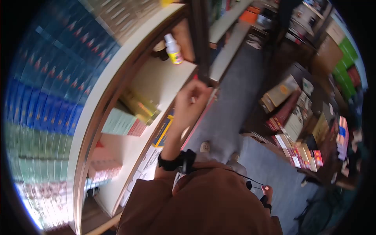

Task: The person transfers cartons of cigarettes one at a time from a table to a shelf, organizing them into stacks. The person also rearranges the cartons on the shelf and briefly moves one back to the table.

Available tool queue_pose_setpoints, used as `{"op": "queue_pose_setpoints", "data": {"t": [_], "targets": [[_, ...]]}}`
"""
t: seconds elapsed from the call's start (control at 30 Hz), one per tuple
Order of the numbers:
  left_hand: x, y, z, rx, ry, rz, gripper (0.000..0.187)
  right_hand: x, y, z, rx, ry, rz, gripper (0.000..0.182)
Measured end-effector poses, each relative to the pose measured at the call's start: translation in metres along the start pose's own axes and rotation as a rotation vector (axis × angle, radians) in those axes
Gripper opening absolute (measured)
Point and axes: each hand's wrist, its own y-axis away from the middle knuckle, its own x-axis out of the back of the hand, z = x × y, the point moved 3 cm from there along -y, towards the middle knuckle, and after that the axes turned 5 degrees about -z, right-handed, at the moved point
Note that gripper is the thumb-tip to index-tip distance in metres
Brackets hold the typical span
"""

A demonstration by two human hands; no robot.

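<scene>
My left hand (192,98) is raised beside the open shelf (168,80), its fingers curled together; motion blur hides what they hold, if anything. A dark band circles that wrist. Above and left of the hand, a white bottle with a yellow label (173,49) stands on the shelf. Gold boxes (141,105) lie on the shelf to the left of the hand. Lower down, at my right side, my right hand (267,192) is closed round a thin black cord (254,182) that runs toward my waist.
Rows of blue and green boxes (45,103) fill the shelving at far left. On the right, a dark table (254,127) carries several gift boxes (293,125). Grey floor (235,98) runs between shelf and table. Green boxes (346,58) are stacked at upper right.
</scene>
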Motion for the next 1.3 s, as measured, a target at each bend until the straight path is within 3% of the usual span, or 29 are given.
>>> {"op": "queue_pose_setpoints", "data": {"t": [0.07, 0.1, 0.13, 0.2, 0.23, 0.27, 0.3, 0.37, 0.4, 0.43, 0.5, 0.6, 0.67, 0.73, 0.83, 0.87, 0.93, 1.0, 1.1, 1.3], "targets": [[0.01, 0.001, -0.002, 0.029, -0.044, -0.022, 0.002, -0.015, 0.081, 0.029, -0.148, -0.457, 0.329, 0.031], [0.009, 0.004, 0.001, 0.13, 0.028, 0.058, 0.003, -0.046, 0.153, 0.053, -0.322, -1.161, 0.621, 0.04], [0.013, 0.003, -0.005, 0.109, -0.041, 0.06, 0.005, -0.058, 0.187, 0.07, -0.382, -1.182, 0.707, 0.04], [0.015, 0.003, -0.023, 0.021, -0.026, 0.027, 0.007, -0.076, 0.237, 0.086, -0.261, -1.342, 0.717, 0.047], [0.013, 0.002, -0.03, 0.061, -0.008, 0.011, 0.009, -0.043, 0.263, 0.046, -0.719, -1.417, 0.59, 0.049], [0.009, 0.003, -0.036, 0.105, 0.002, 0.005, 0.011, -0.053, 0.278, 0.074, -0.723, -1.193, 0.619, 0.05], [0.002, 0.005, -0.042, 0.157, 0.03, -0.015, 0.011, -0.027, 0.291, 0.065, -0.858, -0.949, 0.658, 0.045], [-0.007, 0.01, -0.053, 0.236, 0.068, -0.055, 0.013, 0.011, 0.313, 0.081, -0.769, -0.491, 0.822, 0.035], [-0.011, 0.012, -0.058, 0.236, 0.074, -0.092, 0.013, 0.034, 0.323, 0.082, -0.494, -0.738, 0.911, 0.022], [-0.013, 0.015, -0.064, 0.276, 0.077, -0.109, 0.013, 0.065, 0.331, 0.07, -0.4, -0.748, 1.048, 0.012], [-0.016, 0.019, -0.071, 0.309, 0.079, -0.131, 0.013, 0.157, 0.349, 0.006, -0.411, -0.31, 1.234, 0.016], [-0.015, 0.028, -0.077, 0.318, 0.008, -0.148, 0.012, 0.244, 0.365, -0.05, -0.057, -0.248, 1.575, 0.018], [-0.008, 0.039, -0.073, 0.328, -0.027, -0.145, 0.013, 0.28, 0.373, -0.073, 0.05, -0.212, 1.824, 0.017], [0.007, 0.054, -0.076, 0.37, -0.063, -0.11, 0.014, 0.31, 0.363, -0.1, 0.036, 0.04, 1.984, 0.019], [0.022, 0.076, -0.084, 0.375, -0.104, -0.049, 0.015, 0.339, 0.313, -0.136, 0.138, 0.713, 1.74, 0.021], [0.025, 0.086, -0.096, 0.395, -0.106, -0.015, 0.015, 0.339, 0.288, -0.145, 0.138, 0.782, 1.661, 0.022], [0.025, 0.105, -0.135, 0.472, -0.027, 0.076, 0.015, 0.319, 0.239, -0.143, 0.126, 0.832, 1.603, 0.025], [0.019, 0.13, -0.167, 0.497, -0.051, 0.009, 0.013, 0.286, 0.196, -0.135, 0.263, 0.794, 1.534, 0.028], [0.016, 0.171, -0.204, 0.5, -0.126, 0.01, 0.01, 0.226, 0.153, -0.117, 0.257, 0.887, 1.451, 0.032], [0.039, 0.271, -0.227, 0.474, -0.19, 0.114, 0.009, 0.156, 0.138, -0.092, 0.292, 0.817, 1.411, 0.028]]}}
